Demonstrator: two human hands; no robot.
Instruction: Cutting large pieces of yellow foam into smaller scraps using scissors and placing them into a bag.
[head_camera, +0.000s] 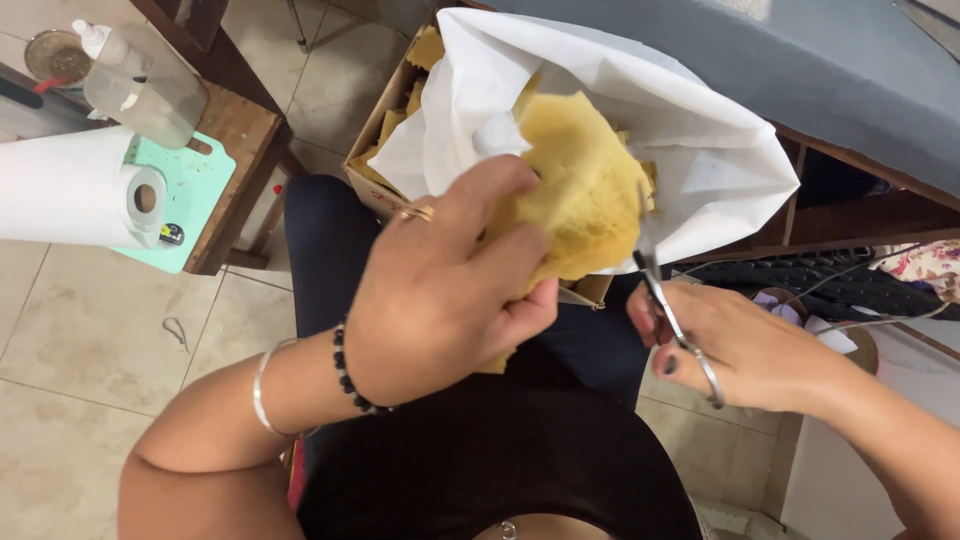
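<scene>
Left hand (440, 290) curls around yellow piece (580, 190); right hand (745, 345) grips scissors (665, 305).

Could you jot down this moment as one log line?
left hand: holds yellow sponge sheet | right hand: scissors at its edge | cardboard box, white paper behind

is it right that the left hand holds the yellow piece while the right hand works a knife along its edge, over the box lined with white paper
Not quite: the head view shows the right hand working small scissors, not a knife. The rest stands: the left hand holds the yellow piece over the box lined with white paper.
</scene>
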